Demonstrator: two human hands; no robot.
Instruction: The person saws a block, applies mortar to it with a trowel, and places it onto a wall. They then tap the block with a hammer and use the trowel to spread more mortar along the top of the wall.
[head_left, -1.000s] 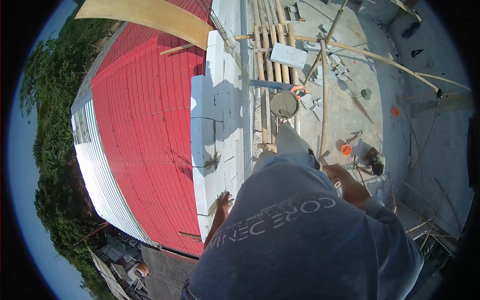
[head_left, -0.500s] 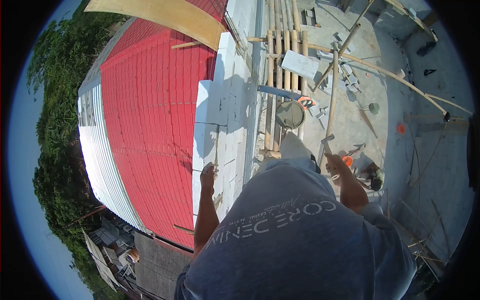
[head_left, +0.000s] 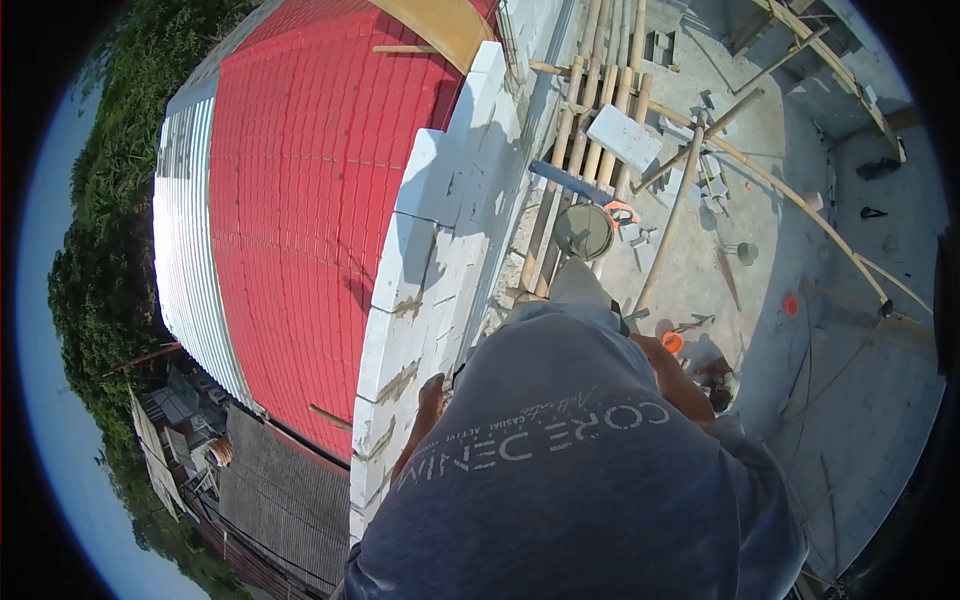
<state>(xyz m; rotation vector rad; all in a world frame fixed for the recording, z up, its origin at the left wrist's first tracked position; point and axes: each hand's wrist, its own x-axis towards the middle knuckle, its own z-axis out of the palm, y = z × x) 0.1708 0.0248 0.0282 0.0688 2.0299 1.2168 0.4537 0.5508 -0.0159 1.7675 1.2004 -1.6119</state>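
Observation:
My left hand (head_left: 431, 389) is low beside my shirt, near the white block wall (head_left: 402, 262); its fingers are too small and dark to make out. Of my right arm only the forearm shows; the hand is hidden at the front of my body, and no hammer is visible. Just ahead of me a round bucket (head_left: 584, 232) with greyish contents stands by the bamboo poles. Beyond it lies a handsaw (head_left: 572, 183) with an orange handle. A loose white block (head_left: 625, 137) rests across the poles.
Left of the wall is a red tiled roof (head_left: 300, 200). Long bamboo poles (head_left: 677, 205) slant over the concrete floor to the right, where block pieces, an orange container (head_left: 672, 343) and a green bucket (head_left: 747, 253) sit lower down.
My left hand has moved back from the wall top toward my body. My right hand, which held a hammer, has gone out of sight against my body. The view has tilted and shifted.

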